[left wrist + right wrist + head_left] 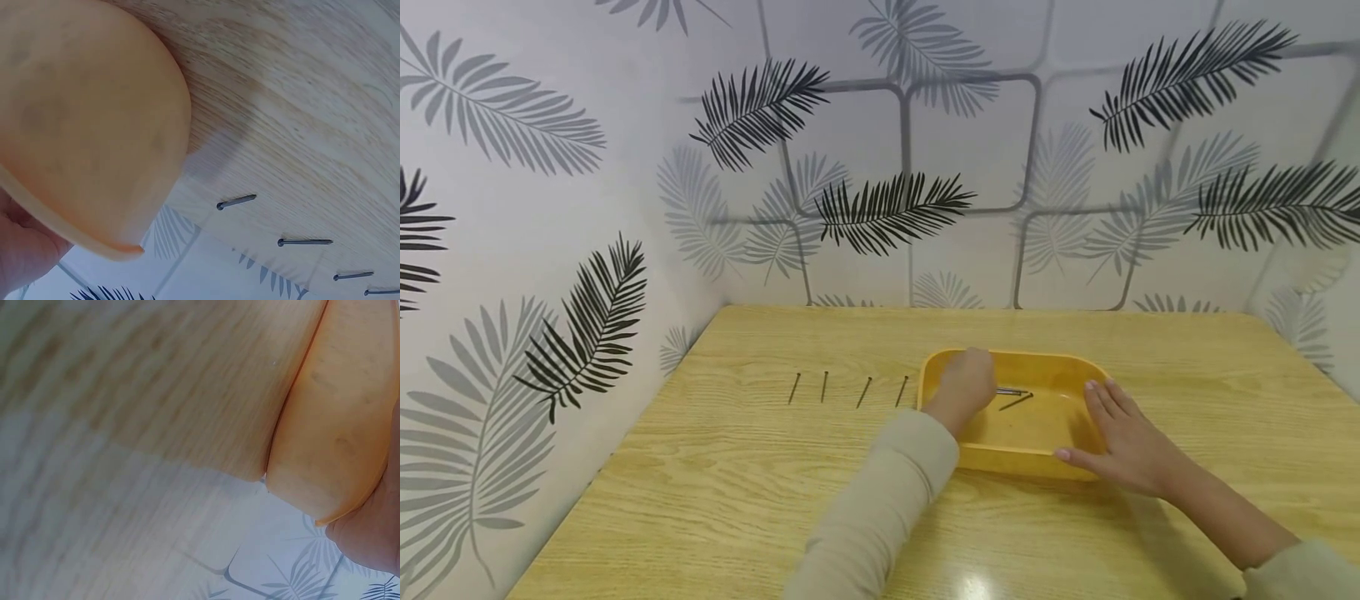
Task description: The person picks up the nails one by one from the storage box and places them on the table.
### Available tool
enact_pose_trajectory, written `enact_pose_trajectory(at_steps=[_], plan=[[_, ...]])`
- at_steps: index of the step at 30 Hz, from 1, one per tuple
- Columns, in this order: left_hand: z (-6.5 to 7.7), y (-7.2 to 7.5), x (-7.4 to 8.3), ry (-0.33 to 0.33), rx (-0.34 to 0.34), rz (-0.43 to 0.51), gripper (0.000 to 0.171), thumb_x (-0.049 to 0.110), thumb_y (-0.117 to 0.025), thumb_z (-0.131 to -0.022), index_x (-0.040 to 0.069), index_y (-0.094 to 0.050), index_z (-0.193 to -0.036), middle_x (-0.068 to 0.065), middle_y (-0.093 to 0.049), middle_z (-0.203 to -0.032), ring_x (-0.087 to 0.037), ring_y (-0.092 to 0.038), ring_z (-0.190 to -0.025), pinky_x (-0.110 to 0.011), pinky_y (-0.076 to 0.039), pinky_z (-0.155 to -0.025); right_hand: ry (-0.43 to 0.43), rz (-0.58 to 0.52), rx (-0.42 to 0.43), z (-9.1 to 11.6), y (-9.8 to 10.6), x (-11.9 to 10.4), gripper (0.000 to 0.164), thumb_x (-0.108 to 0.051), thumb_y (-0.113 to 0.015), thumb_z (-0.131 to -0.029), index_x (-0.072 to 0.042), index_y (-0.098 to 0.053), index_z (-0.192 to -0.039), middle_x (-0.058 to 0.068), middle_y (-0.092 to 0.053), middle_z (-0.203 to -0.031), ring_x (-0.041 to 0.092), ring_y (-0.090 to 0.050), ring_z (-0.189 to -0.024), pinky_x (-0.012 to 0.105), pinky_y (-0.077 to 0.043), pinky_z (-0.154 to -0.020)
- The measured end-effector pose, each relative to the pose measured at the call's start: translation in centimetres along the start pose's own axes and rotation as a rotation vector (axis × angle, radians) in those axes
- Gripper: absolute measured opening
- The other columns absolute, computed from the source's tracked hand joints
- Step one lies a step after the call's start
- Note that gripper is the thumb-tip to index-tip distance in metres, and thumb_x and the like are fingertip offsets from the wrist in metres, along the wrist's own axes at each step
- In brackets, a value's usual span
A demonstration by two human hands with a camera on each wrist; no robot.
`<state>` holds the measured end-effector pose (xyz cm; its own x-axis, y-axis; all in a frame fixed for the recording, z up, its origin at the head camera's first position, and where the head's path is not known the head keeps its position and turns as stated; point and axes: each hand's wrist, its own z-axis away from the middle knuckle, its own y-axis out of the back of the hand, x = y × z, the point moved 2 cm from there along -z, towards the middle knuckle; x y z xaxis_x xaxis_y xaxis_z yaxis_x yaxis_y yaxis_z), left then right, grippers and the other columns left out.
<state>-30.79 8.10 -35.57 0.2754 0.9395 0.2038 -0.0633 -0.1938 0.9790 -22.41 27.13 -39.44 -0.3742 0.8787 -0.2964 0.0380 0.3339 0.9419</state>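
A yellow plastic tray [1015,460] stands on the wooden table, with a few dark metal nails [1017,402] lying on its floor. My left hand [967,385] reaches over the tray's left end and down inside, close to those nails. Its fingertips are hidden, so whether it pinches a nail does not show. At the tray's right end rests my right hand [1123,442], fingers fairly straight over the rim and thumb at the front edge. Left of the tray, several nails [864,392] lie spaced in a row; they also appear in the left wrist view [305,242].
The wooden table [737,492] reaches back to a wall [850,267] patterned with grey and black leaves. Another patterned wall [647,192] runs along the table's left side. The nail row lies between the table's left edge and the tray.
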Motion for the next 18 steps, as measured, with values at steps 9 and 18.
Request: enact_pose_trajectory(at_steps=[9, 18], plan=[[-0.6, -1.1, 1.0, -0.036, -0.039, -0.104, 0.013, 0.013, -0.056, -0.09, 0.013, -0.057, -0.078, 0.003, -0.055, -0.073, -0.009, -0.046, -0.059, -0.022, -0.041, -0.049, 0.007, -0.013, -0.003, 0.0, -0.1, 0.1, 0.097, -0.053, -0.055, -0.086, 0.014, -0.012, -0.141, 0.035, -0.011, -0.148, 0.048, -0.001, -0.139, 0.06, -0.008, -0.11], [-1.7, -3.2, 2.0, -0.098, -0.079, -0.185, 0.007, 0.011, -0.058, -0.09, 0.016, -0.063, -0.088, 0.006, -0.065, -0.085, -0.006, -0.053, -0.064, -0.02, -0.045, -0.051, 0.01, -0.013, 0.006, 0.1, 0.1, 0.0, 0.097, -0.052, -0.056, -0.085, 0.016, -0.014, -0.141, 0.036, -0.012, -0.147, 0.048, -0.003, -0.138, 0.06, -0.01, -0.11]])
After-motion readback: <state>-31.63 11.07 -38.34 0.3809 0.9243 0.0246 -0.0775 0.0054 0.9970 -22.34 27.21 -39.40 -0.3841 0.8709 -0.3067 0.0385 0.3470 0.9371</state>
